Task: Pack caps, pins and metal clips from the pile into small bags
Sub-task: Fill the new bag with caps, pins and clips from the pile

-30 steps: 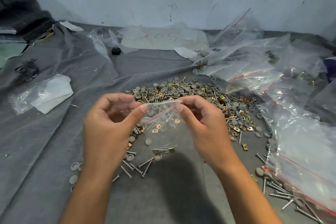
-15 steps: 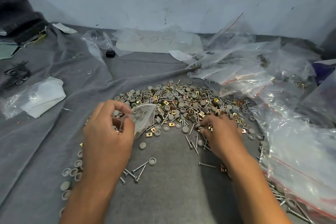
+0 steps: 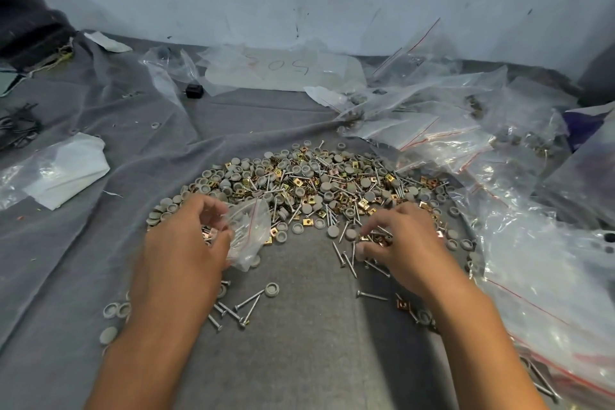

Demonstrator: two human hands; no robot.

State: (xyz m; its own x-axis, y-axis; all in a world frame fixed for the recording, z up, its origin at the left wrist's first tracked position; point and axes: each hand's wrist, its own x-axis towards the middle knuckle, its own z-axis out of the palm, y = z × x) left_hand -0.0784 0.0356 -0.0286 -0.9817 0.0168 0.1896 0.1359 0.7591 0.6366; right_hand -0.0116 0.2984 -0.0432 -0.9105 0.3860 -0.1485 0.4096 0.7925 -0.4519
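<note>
A pile of grey round caps, steel pins and brass-coloured square clips lies on the grey cloth. My left hand grips a small clear zip bag with a red line, crumpled, at the pile's near left edge. My right hand rests on the pile's near right edge, fingers curled down over pins and clips; whether it pinches one is hidden. Loose pins and caps lie scattered by my left wrist.
Many clear zip bags, some filled, are heaped along the right side. A bag with white paper lies at the left. A labelled sheet and a small black object lie near the back wall.
Both hands came down from holding the bag open in the air. My left hand now holds the bag alone by the pile, and my right hand reached into the pile's right edge.
</note>
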